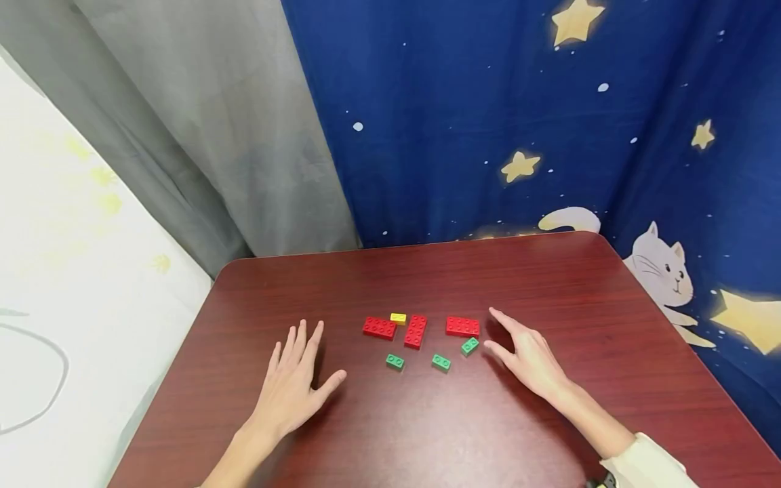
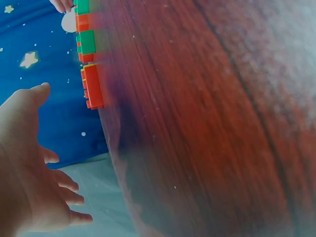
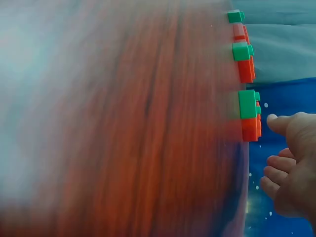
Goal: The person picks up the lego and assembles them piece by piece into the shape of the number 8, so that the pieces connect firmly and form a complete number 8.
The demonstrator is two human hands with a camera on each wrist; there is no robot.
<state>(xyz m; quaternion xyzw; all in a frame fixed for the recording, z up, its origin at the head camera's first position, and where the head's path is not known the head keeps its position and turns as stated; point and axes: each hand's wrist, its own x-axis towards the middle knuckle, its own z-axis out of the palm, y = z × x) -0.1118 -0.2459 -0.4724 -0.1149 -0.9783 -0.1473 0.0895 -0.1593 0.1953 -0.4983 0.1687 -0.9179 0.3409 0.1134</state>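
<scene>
In the head view, red eight-stud building bricks lie on the table: a left one, a middle one set lengthwise, and a right one. A small yellow brick sits between the left and middle red ones. Nearer the person are small green bricks: a left one, a middle one and a tilted right one. My left hand is spread, left of the bricks, holding nothing. Just right of the right red and green bricks, my right hand has its fingers extended and holds nothing.
The dark red wooden table has rounded far corners. Behind it hang a grey curtain and a blue curtain with stars and a white cat. A white cloth or panel stands along the left side.
</scene>
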